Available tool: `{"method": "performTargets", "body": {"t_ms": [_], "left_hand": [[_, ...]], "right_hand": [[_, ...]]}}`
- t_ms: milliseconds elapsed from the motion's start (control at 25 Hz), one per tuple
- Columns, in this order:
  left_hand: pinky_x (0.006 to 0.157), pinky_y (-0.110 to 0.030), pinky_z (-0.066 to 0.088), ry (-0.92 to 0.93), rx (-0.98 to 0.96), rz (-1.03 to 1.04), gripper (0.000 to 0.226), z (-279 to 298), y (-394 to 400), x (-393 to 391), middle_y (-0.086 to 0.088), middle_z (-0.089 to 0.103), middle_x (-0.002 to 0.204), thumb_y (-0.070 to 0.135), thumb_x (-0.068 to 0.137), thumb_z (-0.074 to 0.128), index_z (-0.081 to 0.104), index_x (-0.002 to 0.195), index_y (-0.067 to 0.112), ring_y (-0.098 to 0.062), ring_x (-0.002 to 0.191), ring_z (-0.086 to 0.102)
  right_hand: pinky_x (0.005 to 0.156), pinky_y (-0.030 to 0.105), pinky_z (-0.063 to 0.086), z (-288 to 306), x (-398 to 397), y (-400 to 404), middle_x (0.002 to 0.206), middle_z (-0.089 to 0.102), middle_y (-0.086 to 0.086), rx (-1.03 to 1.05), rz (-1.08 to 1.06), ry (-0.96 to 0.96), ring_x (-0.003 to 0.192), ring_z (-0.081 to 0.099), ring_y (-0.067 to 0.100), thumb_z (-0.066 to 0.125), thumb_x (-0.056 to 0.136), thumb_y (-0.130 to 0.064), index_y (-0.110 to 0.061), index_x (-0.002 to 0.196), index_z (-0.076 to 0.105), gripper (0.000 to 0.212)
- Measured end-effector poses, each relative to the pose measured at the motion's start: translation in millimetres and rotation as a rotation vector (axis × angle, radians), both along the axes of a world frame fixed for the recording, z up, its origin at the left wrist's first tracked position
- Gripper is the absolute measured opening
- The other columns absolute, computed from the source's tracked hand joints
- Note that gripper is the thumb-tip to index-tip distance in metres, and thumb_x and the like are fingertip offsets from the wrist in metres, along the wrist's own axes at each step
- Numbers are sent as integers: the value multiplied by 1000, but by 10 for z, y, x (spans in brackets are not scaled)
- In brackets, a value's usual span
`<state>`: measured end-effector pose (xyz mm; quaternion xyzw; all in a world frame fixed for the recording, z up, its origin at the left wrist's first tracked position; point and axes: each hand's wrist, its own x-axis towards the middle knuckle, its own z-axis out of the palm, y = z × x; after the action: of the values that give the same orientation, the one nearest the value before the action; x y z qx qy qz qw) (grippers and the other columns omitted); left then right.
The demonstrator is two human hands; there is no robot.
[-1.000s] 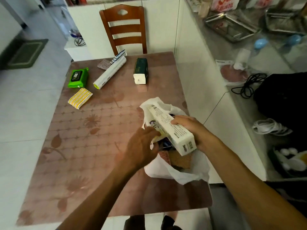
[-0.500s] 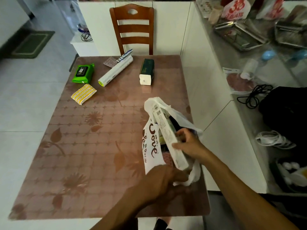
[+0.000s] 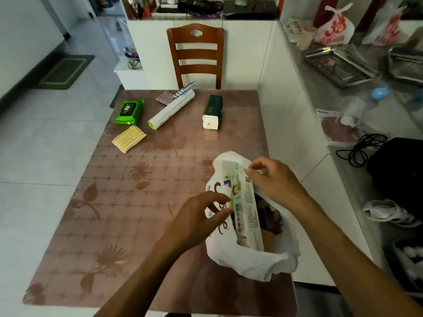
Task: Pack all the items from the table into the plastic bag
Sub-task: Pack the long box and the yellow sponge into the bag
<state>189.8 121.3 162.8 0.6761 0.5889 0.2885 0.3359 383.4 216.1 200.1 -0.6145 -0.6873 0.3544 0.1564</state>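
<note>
A white plastic bag (image 3: 242,261) with brown lettering lies open at the table's near right. A long white and green box (image 3: 246,213) stands tilted inside it, its top end poking out under the bag's far rim. My left hand (image 3: 196,218) pinches the bag's left wall beside the box. My right hand (image 3: 273,179) pinches the bag's far rim by the box's top. At the far end of the table lie a green wipes pack (image 3: 129,112), a white roll (image 3: 170,109), a dark green tissue pack (image 3: 212,110), a yellow sponge (image 3: 128,138) and a small patterned packet (image 3: 164,97).
The brown flower-patterned table (image 3: 119,213) has a wooden chair (image 3: 196,53) at its far end. A grey counter (image 3: 343,106) runs along the right with metal trays, bags, a black cable and a black bag. White tiled floor lies to the left.
The box has gone deeper into the bag. My right hand left the box's lower part and moved up to the bag's far rim. My left hand rose from the bag's bottom to its left wall.
</note>
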Motion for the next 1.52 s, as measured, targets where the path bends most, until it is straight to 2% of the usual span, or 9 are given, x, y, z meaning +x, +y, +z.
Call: {"method": "performTargets", "body": {"t_ms": [320,560,760,920,1040,1160,1320,1440,1520], "left_hand": [[68,-27,54,10,83,357,27,-73,423,-1088,3,68,112,24,87,67,66,114,22,-8,88,63],[80,-25,47,71,14,446,41,-492,1048,-2375,-5,63,120,18,82,72,62,121,16,-19,98,62],[100,-40,41,311,-218,460,53,-1294,1640,-3473,-10,50,137,29,84,64,50,135,18,-31,123,48],[96,-48,39,387,-242,355,67,-1743,2123,-3841,-21,44,141,33,74,56,48,137,9,-43,123,43],[99,-65,32,483,-211,420,79,-2015,2617,-3920,-23,43,144,62,72,48,51,136,17,-49,129,38],[99,-70,29,600,-202,461,87,-2354,2780,-3884,-18,34,152,84,77,18,40,143,31,-44,139,30],[108,-68,17,617,-195,467,88,-2599,2783,-3871,-14,17,159,83,77,5,21,149,35,-40,146,10],[111,-66,9,642,-204,460,86,-2634,2812,-3847,-11,7,162,83,77,12,14,150,37,-37,147,1],[112,-64,8,662,-192,471,85,-2675,2785,-3868,-11,6,162,81,78,17,13,151,38,-36,147,0]], "right_hand": [[62,16,35,379,-1367,206,95,57,-10,38,270,134,79,49,-1,56,92,-33,-27,102,60,12],[68,26,43,-108,-2628,660,97,58,-8,-129,164,125,87,57,12,59,86,-36,-32,105,59,20],[89,32,49,-870,-3544,1115,120,59,-3,-160,142,31,104,58,16,63,78,-33,-28,121,54,44],[98,32,43,-1272,-3835,1578,139,48,-5,-170,146,-43,123,49,16,60,79,-32,-29,137,42,61],[101,33,39,-1458,-3950,2096,144,46,-4,-83,129,-104,129,46,18,58,84,-33,-30,143,36,63],[98,40,46,-1665,-4118,2685,135,53,0,-112,-51,-57,121,53,25,61,83,-38,-27,140,39,62],[73,43,57,-2060,-4449,3445,121,61,8,-499,-569,400,103,62,29,73,72,-49,-15,127,50,69],[82,44,57,-2337,-4667,3578,114,66,8,-391,-563,252,96,66,30,71,58,-65,-11,121,57,84],[72,39,59,-2430,-4729,3618,109,69,7,-419,-559,219,88,68,27,69,57,-63,-11,119,61,82]]}}
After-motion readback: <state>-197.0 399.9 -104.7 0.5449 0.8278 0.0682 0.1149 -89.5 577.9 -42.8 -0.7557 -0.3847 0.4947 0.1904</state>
